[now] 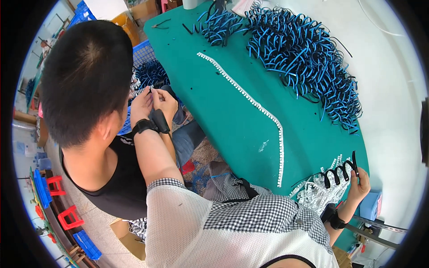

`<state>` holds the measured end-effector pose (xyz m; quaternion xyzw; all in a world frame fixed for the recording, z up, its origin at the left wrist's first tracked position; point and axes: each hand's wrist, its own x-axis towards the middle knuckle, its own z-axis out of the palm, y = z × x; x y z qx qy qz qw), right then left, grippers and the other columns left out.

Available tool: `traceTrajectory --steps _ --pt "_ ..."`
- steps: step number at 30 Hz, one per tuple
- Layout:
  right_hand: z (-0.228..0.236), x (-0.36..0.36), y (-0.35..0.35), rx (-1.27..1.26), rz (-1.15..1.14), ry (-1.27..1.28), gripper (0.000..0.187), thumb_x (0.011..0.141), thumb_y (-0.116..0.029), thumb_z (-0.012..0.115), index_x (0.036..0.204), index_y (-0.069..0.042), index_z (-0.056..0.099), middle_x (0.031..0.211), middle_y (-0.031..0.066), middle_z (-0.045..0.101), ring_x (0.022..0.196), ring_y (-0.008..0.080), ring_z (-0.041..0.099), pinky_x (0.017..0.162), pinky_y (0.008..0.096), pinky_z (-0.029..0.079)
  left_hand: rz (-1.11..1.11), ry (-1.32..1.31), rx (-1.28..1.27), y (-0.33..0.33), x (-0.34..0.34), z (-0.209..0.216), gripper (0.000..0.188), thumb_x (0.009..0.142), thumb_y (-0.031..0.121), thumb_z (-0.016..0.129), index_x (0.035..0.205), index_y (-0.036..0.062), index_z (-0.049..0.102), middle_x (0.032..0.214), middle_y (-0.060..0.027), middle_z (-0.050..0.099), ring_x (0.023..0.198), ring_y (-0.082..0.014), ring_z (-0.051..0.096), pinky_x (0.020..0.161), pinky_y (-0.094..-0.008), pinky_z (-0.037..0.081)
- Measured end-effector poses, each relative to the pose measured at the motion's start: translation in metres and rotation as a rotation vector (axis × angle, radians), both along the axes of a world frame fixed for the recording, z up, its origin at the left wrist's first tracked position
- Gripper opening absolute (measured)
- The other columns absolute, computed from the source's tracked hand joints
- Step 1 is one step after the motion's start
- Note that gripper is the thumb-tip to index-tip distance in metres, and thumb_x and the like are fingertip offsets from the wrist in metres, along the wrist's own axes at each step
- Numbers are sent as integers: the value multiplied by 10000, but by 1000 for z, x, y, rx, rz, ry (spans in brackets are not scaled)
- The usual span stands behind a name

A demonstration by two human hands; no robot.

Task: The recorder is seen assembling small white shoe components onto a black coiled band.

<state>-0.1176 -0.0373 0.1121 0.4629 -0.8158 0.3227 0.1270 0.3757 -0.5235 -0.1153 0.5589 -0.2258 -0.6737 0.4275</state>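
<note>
My right hand [359,185] pinches one end of a black spiral coil [338,174] at the table's right. The coil stretches left over a heap of small white toothed strips [319,196]. Far to the left, my left hand [140,107] is stretched out beside a co-worker's hand [167,105]. Its fingers look pressed together, near a small dark thing too small to name. A long white toothed strip [259,106] lies bent across the green table [223,116]. Behind it spreads a big pile of black and blue coils [299,58].
A co-worker [85,89] in black sits close on my left. Near their hands is a blue basket [143,52] with dark coils and white strips. A cardboard box [127,236] stands on the floor. Red stools [70,217] are farther left. A light-blue box [370,205] is near my right hand.
</note>
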Motion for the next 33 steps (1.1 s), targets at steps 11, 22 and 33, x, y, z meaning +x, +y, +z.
traceTrajectory --steps 11,22,33 --pt "1 -5 2 18 -27 7 191 678 91 641 853 25 604 823 97 617 735 168 562 651 243 427 161 494 -343 12 -37 -14 320 936 231 419 1213 70 433 1193 -110 484 1005 -243 512 837 -391 455" --pt "2 -4 8 0 1 -5 184 685 91 639 853 24 600 820 96 612 740 175 564 660 248 431 144 481 -428 20 -43 -30 197 893 177 521 1017 25 515 986 -83 575 903 -203 564 763 -384 498" --pt "2 5 23 -18 -35 -21 178 676 82 643 838 21 602 809 99 616 739 176 572 676 254 439 344 74 -425 44 -60 -73 123 881 101 524 940 -6 538 904 -77 577 776 -152 551 698 -301 486"
